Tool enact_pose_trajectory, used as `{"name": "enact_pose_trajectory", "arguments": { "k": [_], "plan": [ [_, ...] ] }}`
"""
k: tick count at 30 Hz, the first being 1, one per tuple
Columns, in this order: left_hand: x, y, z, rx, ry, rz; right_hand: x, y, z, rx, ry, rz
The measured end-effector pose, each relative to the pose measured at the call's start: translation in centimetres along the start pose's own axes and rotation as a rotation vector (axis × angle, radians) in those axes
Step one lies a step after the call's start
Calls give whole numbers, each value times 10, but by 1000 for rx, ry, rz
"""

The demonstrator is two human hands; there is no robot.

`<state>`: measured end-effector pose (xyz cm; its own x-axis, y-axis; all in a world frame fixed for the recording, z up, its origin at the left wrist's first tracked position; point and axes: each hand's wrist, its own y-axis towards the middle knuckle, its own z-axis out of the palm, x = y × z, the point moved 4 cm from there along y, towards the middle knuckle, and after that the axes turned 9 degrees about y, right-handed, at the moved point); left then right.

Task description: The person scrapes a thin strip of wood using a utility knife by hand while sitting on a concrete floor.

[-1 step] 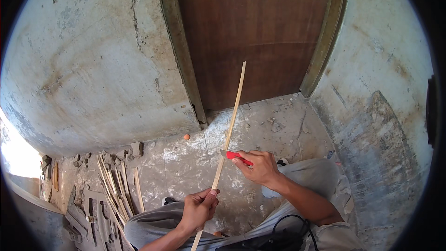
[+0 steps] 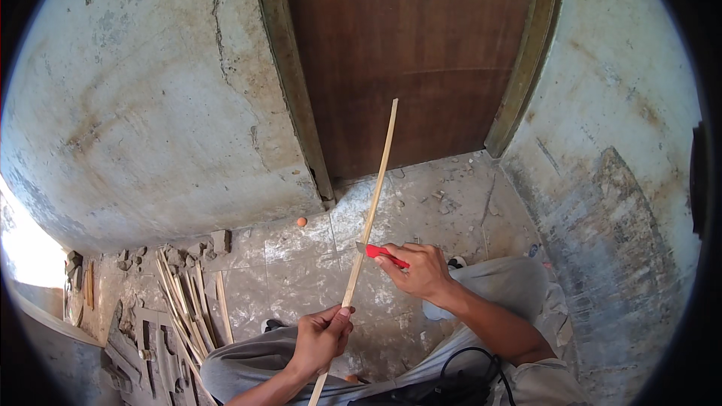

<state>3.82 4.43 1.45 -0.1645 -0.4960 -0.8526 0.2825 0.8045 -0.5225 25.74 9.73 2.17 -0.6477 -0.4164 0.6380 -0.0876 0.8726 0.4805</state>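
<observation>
A long, thin wooden strip (image 2: 374, 207) slants up and away from me, its far end in front of the door. My left hand (image 2: 322, 337) is closed round its lower part, with the thumb lying along the wood. In my right hand (image 2: 423, 274) I grip a red utility knife (image 2: 387, 255). Its short blade (image 2: 361, 247) rests against the strip above my left hand, lying across the wood. Both forearms come in over my bent legs in grey trousers.
A bundle of wooden strips (image 2: 188, 304) lies at the left, beside grey broken pieces (image 2: 154, 357) and rubble. A small orange ball-like thing (image 2: 301, 222) sits on the dusty tiled floor (image 2: 301, 256). Ahead stands a brown door (image 2: 421, 53), with worn walls (image 2: 150, 105) on both sides.
</observation>
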Motion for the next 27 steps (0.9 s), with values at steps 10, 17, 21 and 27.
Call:
{"name": "enact_pose_trajectory", "arguments": {
  "k": [10, 17, 21, 27],
  "plan": [
    [0, -1, -2, 10, -4, 13, 0, 5, -5, -30, -6, 0],
    [1, -5, 0, 17, 27, 32, -10, 9, -11, -74, -7, 23],
    [-1, -7, 0, 3, 19, 30, -10, 12, -13, -65, 2, 70],
    [1, -7, 0, 24, -11, 32, -15, 15, -15, -85, -26, 74]
  ]
}}
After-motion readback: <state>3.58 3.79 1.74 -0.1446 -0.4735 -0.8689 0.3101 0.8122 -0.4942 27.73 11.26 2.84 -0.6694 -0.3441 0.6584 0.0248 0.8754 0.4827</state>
